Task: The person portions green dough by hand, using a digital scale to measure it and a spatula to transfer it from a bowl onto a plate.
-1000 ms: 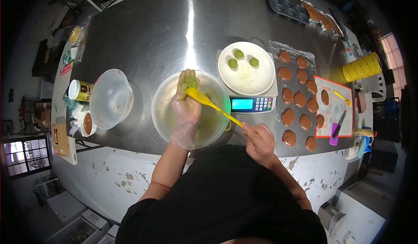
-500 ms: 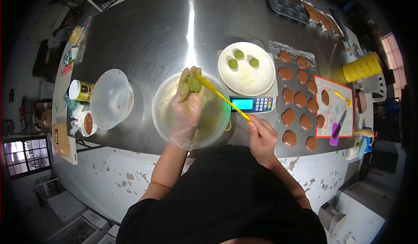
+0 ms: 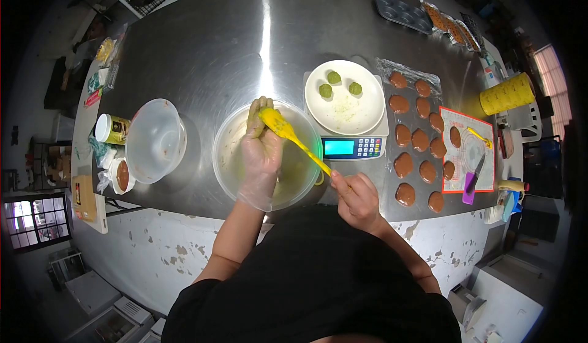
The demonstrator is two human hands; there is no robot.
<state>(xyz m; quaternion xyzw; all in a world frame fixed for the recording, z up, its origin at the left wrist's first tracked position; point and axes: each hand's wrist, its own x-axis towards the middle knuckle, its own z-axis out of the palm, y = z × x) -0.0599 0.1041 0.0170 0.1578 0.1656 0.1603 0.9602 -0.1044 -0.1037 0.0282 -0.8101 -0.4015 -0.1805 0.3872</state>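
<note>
My left hand (image 3: 263, 153), in a clear plastic glove, is palm up over a translucent bowl (image 3: 228, 174), its fingers cupped. A yellow spatula (image 3: 298, 138) has its broad head pressed against the fingers. It covers the green dough lying in that hand. My right hand (image 3: 358, 199), bare, is closed around the end of the spatula's handle. Right of the bowl, a white plate (image 3: 365, 111) rests on a digital scale (image 3: 354, 149). On the plate are a top green ball (image 3: 333, 77), a left green ball (image 3: 325, 90) and a right green ball (image 3: 355, 88), with crumbs below them.
Several brown discs (image 3: 419, 139) lie on plastic film at the right. Beyond them is a red-edged mat (image 3: 450, 184) with a purple-handled knife (image 3: 470, 187). An empty-looking clear bowl (image 3: 153, 141) and a white-lidded jar (image 3: 107, 127) stand left. A muffin tin (image 3: 403, 13) sits at the back.
My right hand has moved left and slightly up, bringing the spatula head across my left fingers. The green dough seen there before is now hidden beneath it.
</note>
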